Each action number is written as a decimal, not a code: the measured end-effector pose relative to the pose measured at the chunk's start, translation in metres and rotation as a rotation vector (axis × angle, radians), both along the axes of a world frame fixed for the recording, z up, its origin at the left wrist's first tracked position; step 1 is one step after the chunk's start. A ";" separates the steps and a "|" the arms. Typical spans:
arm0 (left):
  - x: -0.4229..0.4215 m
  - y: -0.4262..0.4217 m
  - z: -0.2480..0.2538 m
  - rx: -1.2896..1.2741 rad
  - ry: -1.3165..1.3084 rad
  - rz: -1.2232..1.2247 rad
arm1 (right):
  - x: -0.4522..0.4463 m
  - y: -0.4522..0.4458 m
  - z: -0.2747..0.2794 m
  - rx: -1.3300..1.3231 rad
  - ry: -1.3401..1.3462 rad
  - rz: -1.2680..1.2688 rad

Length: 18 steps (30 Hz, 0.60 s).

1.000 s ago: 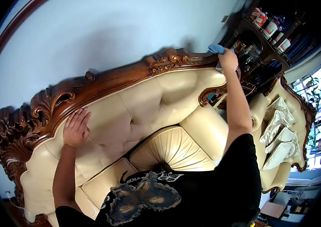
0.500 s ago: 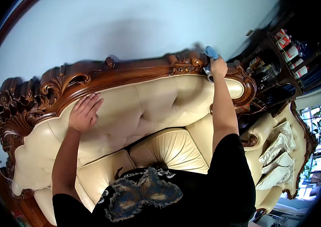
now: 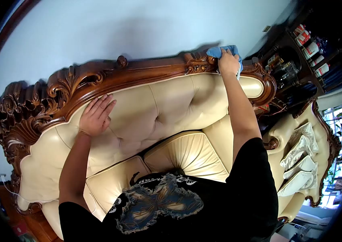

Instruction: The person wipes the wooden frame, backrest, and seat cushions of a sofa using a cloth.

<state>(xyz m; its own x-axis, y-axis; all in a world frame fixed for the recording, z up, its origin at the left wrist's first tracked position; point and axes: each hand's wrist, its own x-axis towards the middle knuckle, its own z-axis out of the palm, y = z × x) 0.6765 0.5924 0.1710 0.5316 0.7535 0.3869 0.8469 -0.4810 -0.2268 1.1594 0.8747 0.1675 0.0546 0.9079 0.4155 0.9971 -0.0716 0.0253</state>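
A cream tufted leather sofa (image 3: 134, 109) with a carved dark wooden top rail (image 3: 146, 74) stretches across the view. Its backrest bears my left hand (image 3: 97, 115), laid flat with the fingers out, tips close to the lower edge of the wood. At the right end of the rail, my right hand (image 3: 229, 63) presses a blue cloth (image 3: 216, 52) onto the carving. The cloth bunches out on both sides of the fingers and covers part of the wood there.
A pale wall (image 3: 171, 28) rises behind the sofa. To the right stand a matching armchair (image 3: 285, 133) with several patterned cushions (image 3: 296, 151) and a dark shelf (image 3: 296, 52) holding bottles. A white cable (image 3: 15, 193) runs down at the left.
The blue cloth is more spread out over the carving, and my right hand has turned further over it. My left hand stays on the backrest; the whole view has shifted slightly.
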 end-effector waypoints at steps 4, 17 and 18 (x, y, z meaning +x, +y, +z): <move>0.003 -0.004 0.002 -0.003 -0.005 0.017 | -0.018 -0.010 -0.012 0.052 0.070 0.061; 0.001 -0.002 -0.004 0.006 0.016 0.027 | -0.149 -0.084 -0.035 -0.031 0.585 0.651; 0.000 -0.002 -0.003 0.005 0.020 0.022 | -0.139 -0.088 -0.037 -0.015 0.615 0.718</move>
